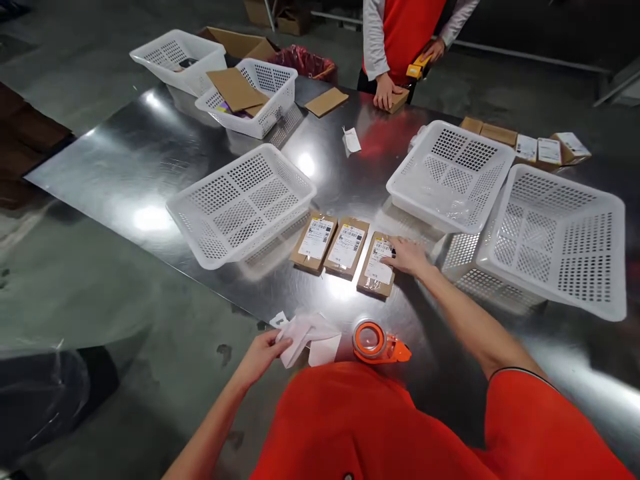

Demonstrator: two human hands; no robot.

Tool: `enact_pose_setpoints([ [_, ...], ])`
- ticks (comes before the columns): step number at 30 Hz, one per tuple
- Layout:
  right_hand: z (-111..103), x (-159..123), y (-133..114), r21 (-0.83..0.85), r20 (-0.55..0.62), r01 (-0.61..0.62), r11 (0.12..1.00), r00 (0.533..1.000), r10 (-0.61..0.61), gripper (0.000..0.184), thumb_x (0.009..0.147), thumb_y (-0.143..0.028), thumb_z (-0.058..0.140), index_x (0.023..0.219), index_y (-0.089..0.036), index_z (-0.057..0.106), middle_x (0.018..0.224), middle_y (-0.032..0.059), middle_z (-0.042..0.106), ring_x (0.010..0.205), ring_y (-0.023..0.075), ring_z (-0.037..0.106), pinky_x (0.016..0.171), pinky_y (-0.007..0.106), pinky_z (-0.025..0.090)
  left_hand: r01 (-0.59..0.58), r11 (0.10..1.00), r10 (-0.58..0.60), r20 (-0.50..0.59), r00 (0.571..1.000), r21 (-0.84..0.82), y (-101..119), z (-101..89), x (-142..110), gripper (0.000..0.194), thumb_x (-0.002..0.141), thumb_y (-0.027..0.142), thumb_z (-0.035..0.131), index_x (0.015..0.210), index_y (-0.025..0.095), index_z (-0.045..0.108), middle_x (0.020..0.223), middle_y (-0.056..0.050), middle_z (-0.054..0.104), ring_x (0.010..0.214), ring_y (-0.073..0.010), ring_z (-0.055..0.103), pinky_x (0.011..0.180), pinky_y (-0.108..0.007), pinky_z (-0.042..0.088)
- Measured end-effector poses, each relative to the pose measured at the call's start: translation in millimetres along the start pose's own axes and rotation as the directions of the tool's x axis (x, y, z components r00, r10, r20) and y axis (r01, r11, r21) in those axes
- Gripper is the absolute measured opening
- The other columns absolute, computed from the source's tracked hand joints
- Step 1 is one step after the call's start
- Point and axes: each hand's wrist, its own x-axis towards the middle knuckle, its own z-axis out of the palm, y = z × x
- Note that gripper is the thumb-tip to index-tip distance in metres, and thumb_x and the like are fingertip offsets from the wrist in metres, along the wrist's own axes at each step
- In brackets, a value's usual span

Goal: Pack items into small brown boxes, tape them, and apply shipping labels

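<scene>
Three parcels (pixel 345 250) — right hand (pixel 407 257) on one (left hand (pixel 260 357) grips paper (pixel 305 340))

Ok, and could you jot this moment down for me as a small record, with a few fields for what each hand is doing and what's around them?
Left hand: gripping crumpled white sheets
Right hand: fingers resting on a labelled cardboard mailer
Beside it: two more labelled mailers
Nearest tool: orange tape dispenser
Surface: steel table
Also there: white perforated plastic baskets
Across the table: a co-worker's hand on a cardboard mailer
</scene>
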Motion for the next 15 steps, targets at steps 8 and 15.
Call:
enact_pose_setpoints([
  [8,23.9,-13.5,-31.9,-0.016,-0.31,-0.034,0.999,0.95,0.027,0.079,0.094,-0.051,0.05,0.156,-0.009,0.024,0.16,0.0251,0.026,0.149,0.043,0.017,0.115,0.063,0.023,0.032,0.999,-0.033,-0.24,0.97,-0.009,-9.3,-18.7,-5.2,0.053,0.064,0.066,0.069,0.074,0.015,0.072,0.063,0.0,0.06,0.067,-0.0192,0.053,0.063,-0.026,0.04],
  [15,59.4,-6.2,-58.6,0.151,-0.219,-0.046,0.987,0.973,0.078,0.066,0.1,-0.045,0.038,0.153,-0.006,0.03,0.161,0.0233,0.023,0.152,0.036,0.011,0.119,0.065,0.006,-0.108,0.986,0.146,-0.343,0.928,0.129,19.9,-42.7,19.5,0.046,0.07,0.063,0.064,0.073,0.018,0.07,0.08,-0.005,0.067,0.083,-0.0241,0.059,0.073,-0.028,0.046],
])
